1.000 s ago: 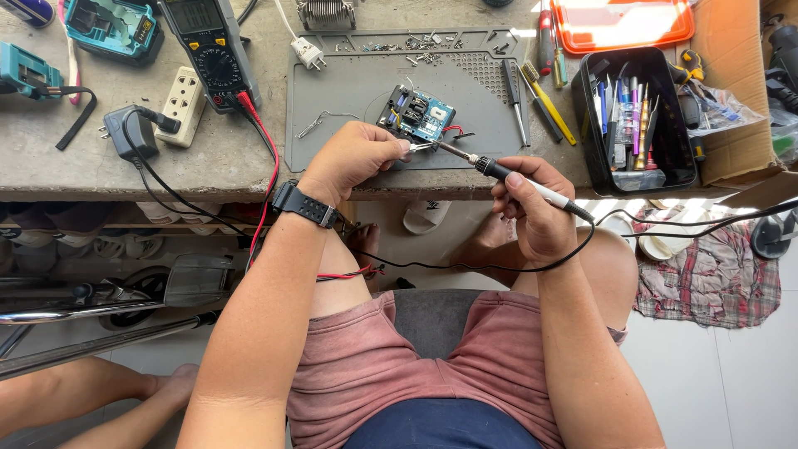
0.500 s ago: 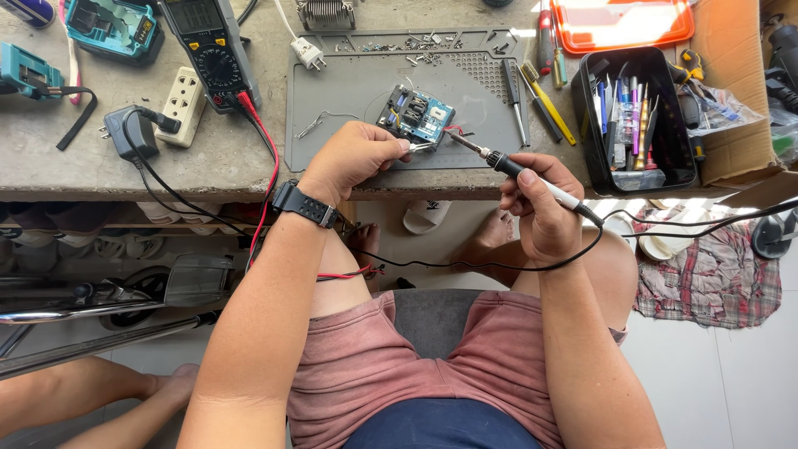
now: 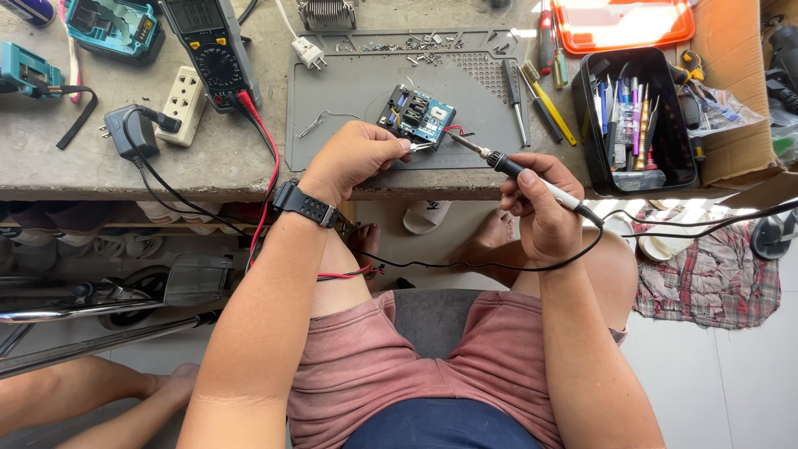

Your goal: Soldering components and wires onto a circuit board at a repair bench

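Two hands are at work over the grey silicone mat (image 3: 349, 91) on your concrete bench (image 3: 125, 170). Your left hand (image 3: 353, 158), with a black watch (image 3: 305, 204) on its wrist, is curled with its fingertips pinched on something thin and metallic at the near edge of the small blue circuit board (image 3: 420, 115); it is too small to tell what. The board lies on the mat, near its front edge, tilted a little. Your right hand (image 3: 544, 204) is closed around the handle of the soldering iron (image 3: 519, 173), held like a pen, its tip angled up and left to a point just beside the board's right corner, near a short red wire. The iron's black cord (image 3: 499, 266) loops under your wrist and across your lap. Left of the mat sit a multimeter (image 3: 208, 46) with red and black leads, a white socket strip (image 3: 184, 104) and a black plug adapter (image 3: 129, 129). Right of the mat stands a black tray (image 3: 594, 158) full of tweezers and small tools, with an orange case (image 3: 623, 21) behind it.
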